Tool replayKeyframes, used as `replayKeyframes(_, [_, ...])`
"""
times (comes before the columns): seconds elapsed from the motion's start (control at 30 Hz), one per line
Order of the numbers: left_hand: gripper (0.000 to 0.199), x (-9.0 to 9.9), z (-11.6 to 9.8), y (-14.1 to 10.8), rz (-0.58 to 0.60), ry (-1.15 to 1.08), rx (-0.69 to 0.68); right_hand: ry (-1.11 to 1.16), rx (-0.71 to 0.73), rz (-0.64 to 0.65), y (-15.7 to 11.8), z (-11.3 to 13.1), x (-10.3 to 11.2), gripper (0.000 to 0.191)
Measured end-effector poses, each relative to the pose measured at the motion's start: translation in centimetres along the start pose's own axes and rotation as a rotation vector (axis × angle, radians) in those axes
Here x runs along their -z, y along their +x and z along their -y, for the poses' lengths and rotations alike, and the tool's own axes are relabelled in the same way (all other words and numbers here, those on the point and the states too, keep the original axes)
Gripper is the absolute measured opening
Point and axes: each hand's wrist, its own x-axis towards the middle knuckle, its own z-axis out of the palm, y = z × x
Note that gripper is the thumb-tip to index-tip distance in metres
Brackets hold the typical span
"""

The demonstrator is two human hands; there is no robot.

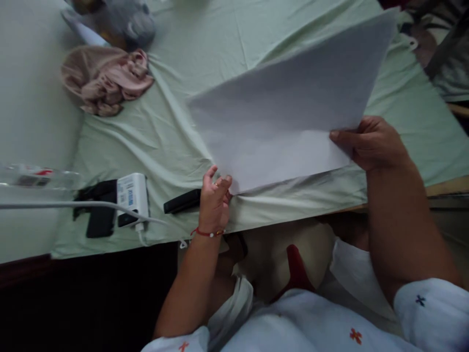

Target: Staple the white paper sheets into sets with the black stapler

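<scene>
A large sheet of white paper (286, 112) is held up at a tilt over the green-sheeted surface, its far edge raised toward the upper right. My right hand (377, 142) pinches its near right edge, thumb on top and the other fingers mostly behind. At the near left corner, my left hand (217, 200) has thumb and fingers closed on the paper, with one finger raised. A red string bracelet (208, 233) circles my left wrist. Just left of that hand lies a black oblong object (182, 201), partly hidden behind it.
On the green sheet (120, 142) lie a crumpled pink cloth (106, 80), a white power bank (132, 195) with a cable (88, 204), and a dark phone-like object (100, 220). A clear plastic bottle (36, 177) is at far left. The near edge drops off toward my lap.
</scene>
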Motion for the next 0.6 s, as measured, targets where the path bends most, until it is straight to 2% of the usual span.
replayKeyframes(0.13, [0.068, -0.5, -0.4, 0.3, 0.096, -0.058, -0.011, 0.009, 0.038, 0.052, -0.5, 0.0, 0.2, 0.019])
replayKeyframes(0.23, [0.071, -1.0, -0.5, 0.4, 0.181, -0.009, 0.006, -0.014, 0.064, 0.087, -0.5, -0.4, 0.3, 0.018])
replayKeyframes(0.3, [0.074, -1.0, -0.5, 0.7, 0.163, 0.056, -0.078, -0.036, 0.126, 0.134, -0.3, -0.7, 0.4, 0.022])
replayKeyframes(0.37, [0.074, -0.5, -0.5, 1.2, 0.098, 0.139, -0.249, -0.059, 0.235, 0.151, 0.0, -1.1, 0.6, 0.033])
replayKeyframes(0.43, [0.071, 0.3, -0.4, 1.7, 0.022, 0.25, -0.412, -0.091, 0.325, 0.112, 0.1, -1.3, 0.7, 0.044])
replayKeyframes(0.5, [0.067, 1.1, -0.3, 2.1, -0.02, 0.384, -0.497, -0.168, 0.321, 0.07, 0.0, -1.3, 0.6, 0.047])
replayKeyframes(0.6, [0.063, 1.5, -0.2, 2.1, 0.045, 0.538, -0.482, -0.33, 0.201, 0.057, -0.6, -0.8, 0.0, 0.045])
